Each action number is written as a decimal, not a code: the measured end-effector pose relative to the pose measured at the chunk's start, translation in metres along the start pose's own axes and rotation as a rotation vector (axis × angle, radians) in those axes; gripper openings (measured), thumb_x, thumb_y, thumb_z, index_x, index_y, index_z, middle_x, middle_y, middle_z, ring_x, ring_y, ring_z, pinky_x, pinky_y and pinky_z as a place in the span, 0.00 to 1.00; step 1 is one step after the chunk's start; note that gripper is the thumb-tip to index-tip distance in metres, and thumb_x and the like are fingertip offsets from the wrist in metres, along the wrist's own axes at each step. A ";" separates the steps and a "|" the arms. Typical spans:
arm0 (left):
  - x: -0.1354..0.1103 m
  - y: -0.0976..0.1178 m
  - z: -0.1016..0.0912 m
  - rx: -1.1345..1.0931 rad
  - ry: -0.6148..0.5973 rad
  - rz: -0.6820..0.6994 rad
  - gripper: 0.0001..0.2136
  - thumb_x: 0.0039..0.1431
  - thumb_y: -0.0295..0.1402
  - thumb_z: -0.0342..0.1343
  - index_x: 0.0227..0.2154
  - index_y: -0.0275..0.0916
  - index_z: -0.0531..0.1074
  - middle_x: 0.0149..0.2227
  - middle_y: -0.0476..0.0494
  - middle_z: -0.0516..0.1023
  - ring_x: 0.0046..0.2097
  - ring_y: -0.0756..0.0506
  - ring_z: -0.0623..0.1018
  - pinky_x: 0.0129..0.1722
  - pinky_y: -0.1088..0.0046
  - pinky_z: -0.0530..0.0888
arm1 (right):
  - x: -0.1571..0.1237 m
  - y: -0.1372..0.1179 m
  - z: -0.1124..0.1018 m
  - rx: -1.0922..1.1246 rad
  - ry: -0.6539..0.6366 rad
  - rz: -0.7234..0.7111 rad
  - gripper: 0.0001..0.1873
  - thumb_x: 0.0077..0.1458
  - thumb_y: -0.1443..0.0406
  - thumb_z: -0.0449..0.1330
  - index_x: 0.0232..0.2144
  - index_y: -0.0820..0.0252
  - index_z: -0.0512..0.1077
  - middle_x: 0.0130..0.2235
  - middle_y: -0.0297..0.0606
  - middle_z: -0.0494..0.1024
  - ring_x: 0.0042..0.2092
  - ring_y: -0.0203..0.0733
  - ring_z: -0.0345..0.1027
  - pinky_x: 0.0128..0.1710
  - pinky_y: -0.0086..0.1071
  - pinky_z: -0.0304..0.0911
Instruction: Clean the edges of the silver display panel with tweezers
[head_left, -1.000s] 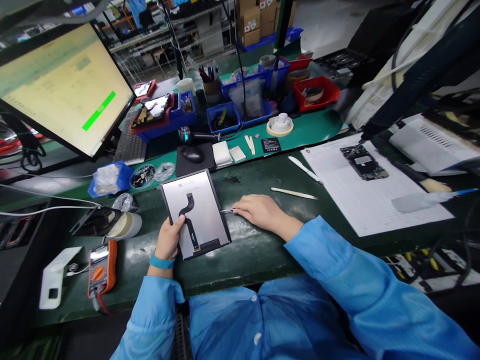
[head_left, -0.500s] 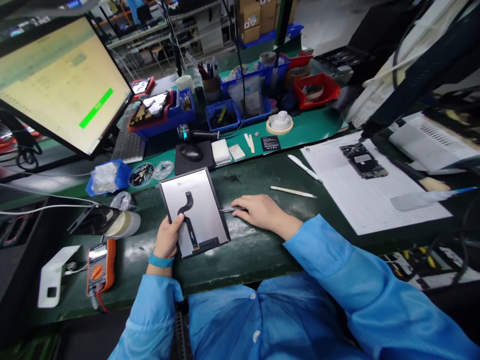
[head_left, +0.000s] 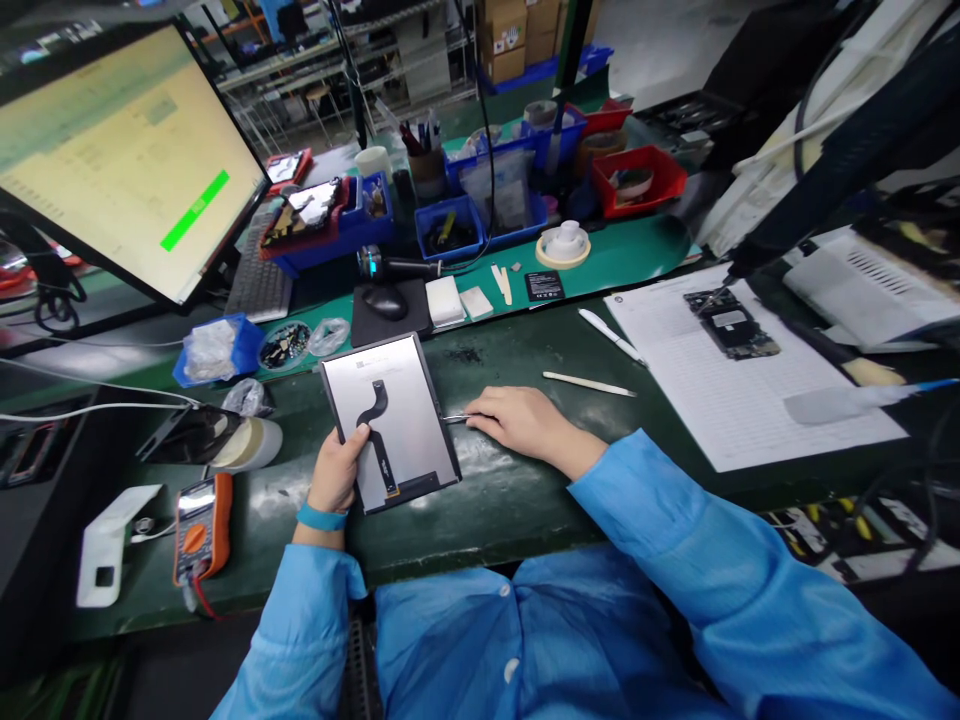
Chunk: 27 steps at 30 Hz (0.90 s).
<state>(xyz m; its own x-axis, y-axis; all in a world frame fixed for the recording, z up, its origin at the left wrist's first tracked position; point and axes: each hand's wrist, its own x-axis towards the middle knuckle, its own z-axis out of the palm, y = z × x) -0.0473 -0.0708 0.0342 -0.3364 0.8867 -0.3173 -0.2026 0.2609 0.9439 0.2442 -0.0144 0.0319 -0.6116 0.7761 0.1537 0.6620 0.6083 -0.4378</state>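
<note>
My left hand [head_left: 335, 470] grips a tablet display panel [head_left: 412, 420] by its left edge, thumb on the silvery back side and fingers hidden behind it. Across that back runs a black flex cable [head_left: 380, 450], close to my thumb. My right hand [head_left: 517, 422] is closed around slim metal tweezers [head_left: 456, 417], low over the bench. Their tip meets the panel's right edge; whether it touches or passes behind, I cannot tell. A cream-coloured stick [head_left: 589, 384] lies beyond my right hand, and dark crumbs [head_left: 465, 355] are scattered past the panel's top right corner.
At the right, a circuit board [head_left: 731, 322] and a bottle [head_left: 847, 403] rest on a paper sheet [head_left: 720, 430]. An orange multimeter [head_left: 202, 530] and a tape roll [head_left: 259, 445] stand at the left. Blue bins [head_left: 448, 228], a mouse [head_left: 385, 302] and a monitor [head_left: 135, 160] are behind.
The whole view has shifted slightly. Both hands, the display panel and the tweezers keep nearly the same places relative to each other.
</note>
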 end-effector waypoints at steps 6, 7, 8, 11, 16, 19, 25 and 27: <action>-0.001 0.001 0.000 0.007 -0.006 -0.003 0.29 0.40 0.44 0.74 0.43 0.34 0.74 0.35 0.43 0.84 0.31 0.43 0.83 0.34 0.66 0.81 | 0.000 -0.001 0.000 0.018 -0.002 0.028 0.12 0.68 0.59 0.59 0.48 0.53 0.79 0.42 0.37 0.83 0.43 0.43 0.77 0.38 0.32 0.61; -0.001 0.001 0.000 0.007 -0.003 -0.005 0.29 0.39 0.44 0.74 0.43 0.34 0.74 0.35 0.43 0.84 0.31 0.43 0.83 0.34 0.66 0.81 | 0.000 -0.001 0.000 0.027 -0.004 0.031 0.12 0.66 0.59 0.60 0.49 0.54 0.78 0.42 0.37 0.84 0.42 0.43 0.77 0.38 0.32 0.61; -0.001 0.002 0.000 0.009 0.000 -0.006 0.29 0.39 0.44 0.74 0.43 0.34 0.74 0.35 0.43 0.84 0.31 0.43 0.83 0.34 0.66 0.81 | -0.001 -0.001 0.000 0.027 -0.007 0.030 0.12 0.66 0.59 0.62 0.48 0.54 0.78 0.42 0.37 0.84 0.42 0.43 0.77 0.37 0.32 0.61; -0.002 0.003 0.001 0.018 0.003 0.000 0.29 0.39 0.44 0.74 0.42 0.34 0.74 0.34 0.42 0.84 0.31 0.42 0.83 0.34 0.66 0.81 | -0.001 0.000 -0.001 -0.005 -0.012 0.006 0.11 0.67 0.60 0.60 0.45 0.54 0.80 0.41 0.38 0.83 0.42 0.43 0.76 0.36 0.32 0.60; -0.002 0.003 0.002 0.032 0.007 0.002 0.30 0.39 0.45 0.74 0.43 0.34 0.74 0.36 0.41 0.84 0.33 0.41 0.83 0.36 0.64 0.81 | 0.000 0.000 0.000 0.029 -0.012 0.020 0.12 0.68 0.59 0.58 0.48 0.54 0.79 0.42 0.38 0.83 0.42 0.43 0.77 0.37 0.32 0.61; -0.002 0.002 0.002 0.031 0.013 -0.007 0.30 0.38 0.45 0.74 0.43 0.34 0.74 0.35 0.41 0.84 0.32 0.41 0.83 0.35 0.64 0.81 | 0.000 0.000 0.000 0.051 -0.024 0.023 0.12 0.65 0.60 0.62 0.49 0.54 0.78 0.43 0.37 0.83 0.42 0.43 0.77 0.37 0.32 0.61; -0.001 0.001 0.000 0.034 0.012 0.007 0.29 0.38 0.45 0.74 0.42 0.34 0.74 0.34 0.42 0.84 0.31 0.42 0.83 0.34 0.65 0.81 | -0.001 -0.002 -0.003 -0.014 -0.027 0.013 0.13 0.69 0.60 0.56 0.46 0.54 0.80 0.40 0.38 0.83 0.42 0.43 0.76 0.36 0.32 0.59; -0.001 0.001 0.000 0.029 0.008 0.010 0.29 0.39 0.45 0.74 0.42 0.34 0.74 0.34 0.42 0.84 0.31 0.42 0.83 0.33 0.66 0.81 | -0.001 -0.002 -0.003 0.010 -0.021 0.022 0.12 0.68 0.59 0.58 0.48 0.53 0.79 0.41 0.37 0.83 0.42 0.43 0.76 0.37 0.32 0.60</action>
<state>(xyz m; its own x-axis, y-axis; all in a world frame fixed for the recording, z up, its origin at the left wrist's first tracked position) -0.0473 -0.0718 0.0351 -0.3459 0.8860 -0.3087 -0.1725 0.2634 0.9491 0.2444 -0.0161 0.0355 -0.6060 0.7856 0.1249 0.6711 0.5892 -0.4500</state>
